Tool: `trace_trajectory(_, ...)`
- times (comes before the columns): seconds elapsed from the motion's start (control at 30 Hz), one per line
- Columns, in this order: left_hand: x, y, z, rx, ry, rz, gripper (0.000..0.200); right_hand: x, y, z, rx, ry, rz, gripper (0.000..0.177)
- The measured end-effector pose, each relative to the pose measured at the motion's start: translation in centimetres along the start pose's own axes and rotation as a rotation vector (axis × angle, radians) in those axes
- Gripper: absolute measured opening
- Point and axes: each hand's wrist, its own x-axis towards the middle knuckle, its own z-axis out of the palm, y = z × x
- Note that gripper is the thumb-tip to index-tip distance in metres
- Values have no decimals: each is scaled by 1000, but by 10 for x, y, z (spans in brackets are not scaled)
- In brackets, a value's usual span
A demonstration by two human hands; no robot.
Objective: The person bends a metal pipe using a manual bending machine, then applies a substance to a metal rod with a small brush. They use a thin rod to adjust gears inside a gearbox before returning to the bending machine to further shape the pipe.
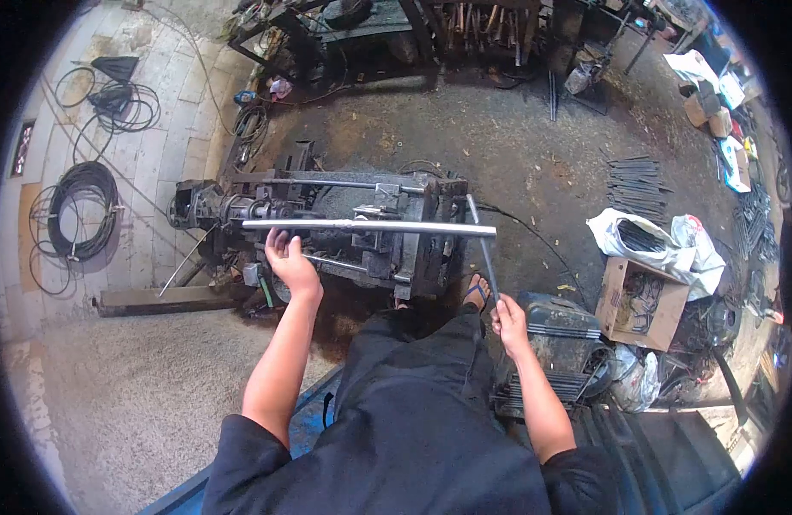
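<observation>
Workshop floor (516, 146) is carrying a machine (413, 249); left hand (289, 259) is grasping a pipe (370, 227), right hand (509, 323) is clenching a lever (483, 253).

the pipe (370, 227) lies across the machine (413, 257), the lever (483, 253) at its right end. a cable coil (83, 210) lies left of it, a box (640, 302) right, bags (653, 240) behind the box.
</observation>
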Motion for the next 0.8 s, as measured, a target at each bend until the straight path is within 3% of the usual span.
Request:
trace_trajectory(0.13,-16,-62,-17,-22,-7,-252,13,29,2,25,299,-32,18,21)
trace_trajectory(0.3,-27,-114,-14,-33,-116,-389,12,52,-9,89,483,-53,52,10)
trace_trajectory(0.37,-19,-105,-6,-77,-290,-438,12,63,-12,118,546,9,15,9)
trace_trajectory(0.47,7,-127,-1,197,-495,-258,18,90,-12,163,669,175,10,9)
trace_trajectory(0.57,24,-133,8,101,-688,-381,20,122,3,195,735,309,-143,12)
trace_trajectory(0.67,38,-132,16,155,-966,-383,29,136,4,226,735,429,-210,8)
trace_trajectory(0.77,40,-167,26,190,-1059,-153,31,144,7,240,655,496,-217,12)
trace_trajectory(0.8,45,-148,25,226,-1126,-303,31,146,7,243,604,518,-220,14)
